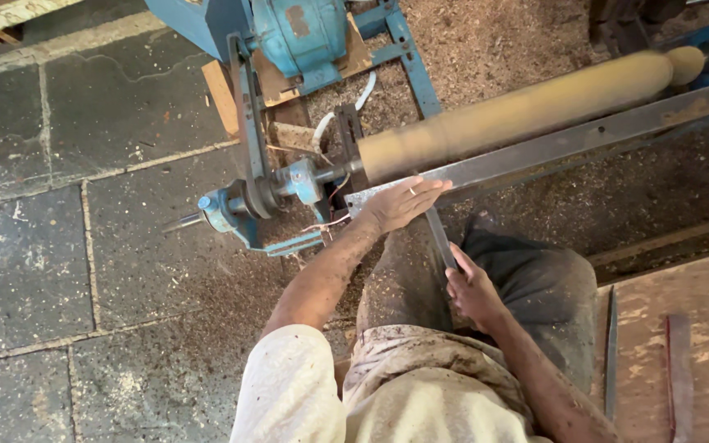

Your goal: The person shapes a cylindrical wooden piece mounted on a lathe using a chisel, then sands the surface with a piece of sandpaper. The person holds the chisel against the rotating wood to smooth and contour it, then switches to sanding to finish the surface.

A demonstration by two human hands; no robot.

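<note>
wooden cylinder (pixel 519 111) blurring with spin, chisel (pixel 441 238) tip hiding under left hand (pixel 400 203), blue motor (pixel 297 33) getting cut off at top edge

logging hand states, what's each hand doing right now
Left hand: open, fingers flat on the metal tool rest.
Right hand: closed around the chisel.

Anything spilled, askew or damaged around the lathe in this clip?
Sawdust and wood chips lie thick over the floor beneath the long pale wooden cylinder on the lathe. The blue motor housing shows patchy worn paint. The left hand and right hand hold the flat metal chisel normally.
</note>
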